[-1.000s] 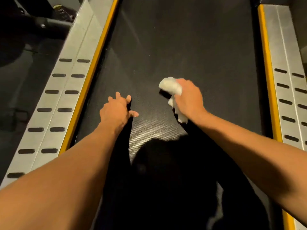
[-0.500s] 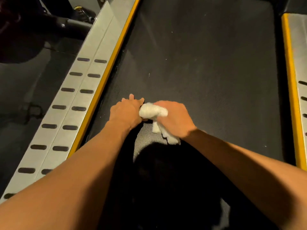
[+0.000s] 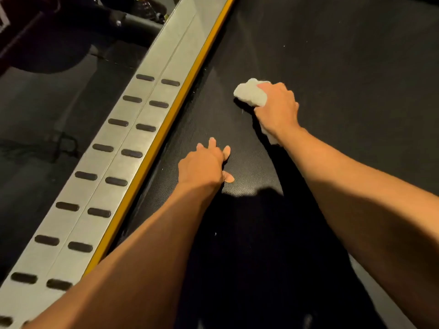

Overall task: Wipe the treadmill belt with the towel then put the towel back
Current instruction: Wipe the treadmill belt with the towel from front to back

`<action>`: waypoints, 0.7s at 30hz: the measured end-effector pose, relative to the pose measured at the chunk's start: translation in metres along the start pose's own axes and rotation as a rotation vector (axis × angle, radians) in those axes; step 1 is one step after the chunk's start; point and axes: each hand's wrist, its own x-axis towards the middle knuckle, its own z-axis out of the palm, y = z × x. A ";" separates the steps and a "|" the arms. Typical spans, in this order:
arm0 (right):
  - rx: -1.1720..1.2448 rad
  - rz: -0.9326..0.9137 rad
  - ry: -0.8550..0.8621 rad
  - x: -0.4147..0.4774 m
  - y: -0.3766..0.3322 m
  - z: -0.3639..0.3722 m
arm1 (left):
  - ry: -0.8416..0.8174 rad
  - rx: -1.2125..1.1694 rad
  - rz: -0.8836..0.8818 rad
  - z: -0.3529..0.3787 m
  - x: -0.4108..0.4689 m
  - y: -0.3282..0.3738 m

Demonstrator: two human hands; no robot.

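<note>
While the right hand (image 3: 276,108) grips a bunched white towel (image 3: 250,93) and holds it down on the treadmill belt (image 3: 344,67), the left hand (image 3: 202,167) lies flat on the same belt with its fingers (image 3: 212,143) straight and slightly spread, holding nothing. The towel's wad sticks out past the right hand's knuckles on their far left side, and a loose end of it shows under the right wrist, on the side nearer the person. The left hand sits nearer the person than the right hand and to its left, apart from both it and the towel; its thumb tip points toward the right forearm. Both bare forearms run back from the hands to the lower edge of the view, and a dark shadow (image 3: 249,233) lies on the belt between them. Just left of the left hand a yellow strip (image 3: 180,103) borders the belt. Beyond the strip a pale metal side rail (image 3: 114,162) runs alongside, carrying two rows of dark oval pads (image 3: 131,153). Further left of the rail is dim grey floor (image 3: 35,115). Beyond the right hand the belt stretches away, dark and textured, with a few small pale specks.
</note>
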 end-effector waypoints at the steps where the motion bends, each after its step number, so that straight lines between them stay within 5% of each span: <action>1: -0.008 -0.109 -0.054 -0.010 -0.005 0.008 | -0.009 0.001 0.003 -0.002 -0.001 0.001; 5: -0.058 -0.404 -0.254 -0.033 -0.013 0.007 | -0.016 -0.004 0.031 -0.011 -0.012 0.007; 9: -0.002 -0.141 0.019 -0.001 0.005 0.002 | 0.060 0.040 0.033 0.000 -0.004 0.001; 14: 0.038 -0.335 -0.166 -0.068 -0.018 0.023 | 0.112 -0.064 0.067 -0.005 -0.014 -0.008; 18: 0.143 -0.366 -0.219 -0.106 -0.022 0.010 | 0.374 -0.501 0.025 -0.017 -0.053 -0.043; 21: 0.106 -0.261 -0.029 -0.093 -0.014 0.008 | 0.586 -0.379 0.006 -0.025 -0.078 -0.069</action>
